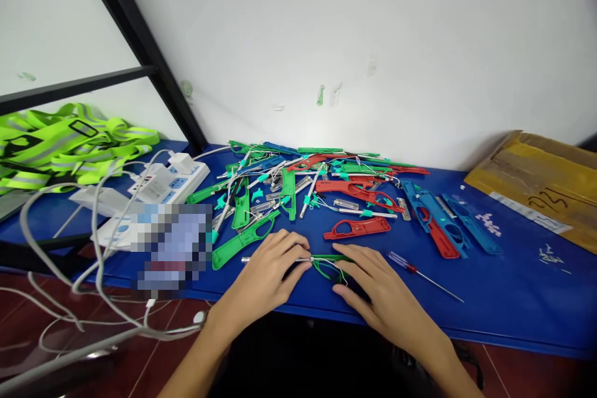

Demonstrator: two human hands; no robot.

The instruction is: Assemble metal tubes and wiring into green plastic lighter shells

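In front of me, both hands work at a green plastic half-shell (326, 268) with a loop-shaped opening. My left hand (275, 264) is closed, thumb and fingertips pinched on a thin white wire that runs onto the shell. A silver rod end (245, 259) pokes out to the left of this hand; its rest is hidden. My right hand (373, 283) curls around the shell's right end, fingers on the far side and thumb on the near side. Beyond lie a red half-shell (373, 227) and another green half-shell (242, 241). A screwdriver (415, 269) rests right of my right hand.
Behind is a heap of coloured shells, wired rods and small clear parts (347, 204). Blue shells (476, 224) and a taped cardboard box (545, 186) lie right. On the left are power strips (186, 180), cables, a blurred-out object (175, 255) and neon reflective straps (69, 143).
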